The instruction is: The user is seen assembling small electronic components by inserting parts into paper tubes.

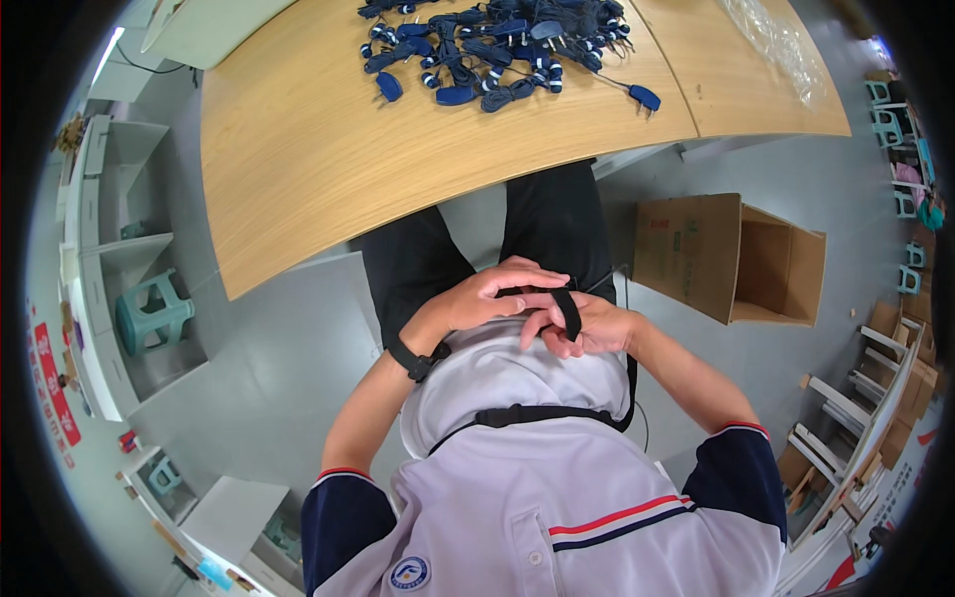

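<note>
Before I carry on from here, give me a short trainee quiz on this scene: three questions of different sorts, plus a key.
1. Open question: on which side of the person is the box?
2. Multiple choice: where does the pile of cords lie?
A. Inside the box
B. On the table
C. On the person's lap
3. True or false: the black strap is touching the right grip.

Key:
1. The right side, on the floor.
2. B.
3. True; it lies across the fingers.
</note>
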A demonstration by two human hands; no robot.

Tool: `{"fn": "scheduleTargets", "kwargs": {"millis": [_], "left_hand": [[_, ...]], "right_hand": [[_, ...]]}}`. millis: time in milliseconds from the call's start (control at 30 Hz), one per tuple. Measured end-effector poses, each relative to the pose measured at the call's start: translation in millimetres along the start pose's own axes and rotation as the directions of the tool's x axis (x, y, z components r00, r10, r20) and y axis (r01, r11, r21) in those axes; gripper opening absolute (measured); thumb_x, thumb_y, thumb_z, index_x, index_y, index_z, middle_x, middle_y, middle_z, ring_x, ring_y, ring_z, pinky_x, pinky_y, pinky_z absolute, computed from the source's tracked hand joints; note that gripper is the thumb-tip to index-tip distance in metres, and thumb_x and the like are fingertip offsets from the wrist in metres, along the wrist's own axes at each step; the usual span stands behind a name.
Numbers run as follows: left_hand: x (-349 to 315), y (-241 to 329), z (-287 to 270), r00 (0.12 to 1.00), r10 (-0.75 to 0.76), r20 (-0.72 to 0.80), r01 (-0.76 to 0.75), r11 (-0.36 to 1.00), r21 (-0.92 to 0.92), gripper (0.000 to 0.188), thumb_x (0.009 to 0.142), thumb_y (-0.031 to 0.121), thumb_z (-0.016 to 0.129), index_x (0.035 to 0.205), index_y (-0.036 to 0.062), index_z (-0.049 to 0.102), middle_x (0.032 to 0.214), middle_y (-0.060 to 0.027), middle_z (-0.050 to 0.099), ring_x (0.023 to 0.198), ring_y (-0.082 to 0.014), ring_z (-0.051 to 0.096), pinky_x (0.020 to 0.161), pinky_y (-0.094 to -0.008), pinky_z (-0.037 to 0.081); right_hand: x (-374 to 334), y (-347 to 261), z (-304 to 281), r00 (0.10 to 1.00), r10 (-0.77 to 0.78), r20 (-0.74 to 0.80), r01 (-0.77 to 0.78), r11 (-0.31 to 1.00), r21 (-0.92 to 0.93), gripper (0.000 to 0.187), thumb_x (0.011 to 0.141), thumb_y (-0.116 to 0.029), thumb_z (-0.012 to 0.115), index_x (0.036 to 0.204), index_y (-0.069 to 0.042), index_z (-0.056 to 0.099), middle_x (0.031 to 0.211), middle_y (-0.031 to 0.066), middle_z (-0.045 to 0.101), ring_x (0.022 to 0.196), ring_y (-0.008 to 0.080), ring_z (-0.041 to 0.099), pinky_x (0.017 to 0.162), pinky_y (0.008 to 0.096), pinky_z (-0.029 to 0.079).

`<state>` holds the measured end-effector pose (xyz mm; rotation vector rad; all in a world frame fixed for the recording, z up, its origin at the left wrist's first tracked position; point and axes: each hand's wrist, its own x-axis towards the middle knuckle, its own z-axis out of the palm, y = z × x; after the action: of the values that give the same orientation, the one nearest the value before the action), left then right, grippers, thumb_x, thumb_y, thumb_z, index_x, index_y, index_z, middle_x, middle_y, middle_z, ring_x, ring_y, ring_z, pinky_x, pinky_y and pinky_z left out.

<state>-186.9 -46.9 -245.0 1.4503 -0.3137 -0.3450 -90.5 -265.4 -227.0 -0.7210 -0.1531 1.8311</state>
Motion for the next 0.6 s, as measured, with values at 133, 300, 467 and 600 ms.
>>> {"fn": "scheduleTargets", "kwargs": {"millis": [133,300,467,600], "left_hand": [[7,2,4,0.998,-0.063,0.007,0.063,0.994,-0.085,0.042,0.086,0.0,0.05,0.125,0.0051,0.064,0.135,-0.0046,0.06,0.122,-0.0247,0.048,0.111,-0.0367,0.033],[16,0,14,0.996,0.03,-0.085,-0.015,0.984,0.18,0.039,0.079,-0.005,0.064,0.114,0.0081,0.07,0.117,-0.0047,0.069,0.104,-0.0244,0.059,0.095,-0.0346,0.047],[25,-8,20,0.975,0.085,-0.206,-0.03,0.966,0.255,0.028,0.079,-0.004,0.065,0.104,0.0063,0.072,0.106,-0.0048,0.073,0.086,-0.024,0.066,0.078,-0.0341,0.053],[34,-12,19,0.985,0.084,-0.152,-0.042,0.964,0.262,0.021,0.083,-0.002,0.063,0.102,0.0035,0.07,0.098,-0.0067,0.072,0.083,-0.0241,0.067,0.073,-0.0323,0.054]], "right_hand": [[13,6,10,0.988,0.061,0.14,-0.076,0.992,0.104,0.048,0.103,-0.026,0.049,0.144,-0.005,0.04,0.132,0.0164,0.055,0.118,0.0266,0.056,0.104,0.032,0.044],[13,12,10,0.975,-0.145,0.166,0.196,0.913,-0.358,0.032,0.102,-0.016,0.049,0.128,0.001,0.057,0.128,0.0121,0.058,0.116,0.0234,0.056,0.1,0.033,0.047],[16,15,7,0.93,-0.313,0.194,0.29,0.298,-0.91,0.034,0.099,-0.019,0.054,0.128,-0.003,0.058,0.127,0.0136,0.06,0.116,0.0255,0.056,0.095,0.035,0.047],[18,3,2,0.925,-0.221,0.309,0.371,0.353,-0.859,0.044,0.097,-0.033,0.057,0.13,-0.004,0.057,0.128,0.0147,0.058,0.117,0.0256,0.056,0.098,0.0344,0.045]]}}
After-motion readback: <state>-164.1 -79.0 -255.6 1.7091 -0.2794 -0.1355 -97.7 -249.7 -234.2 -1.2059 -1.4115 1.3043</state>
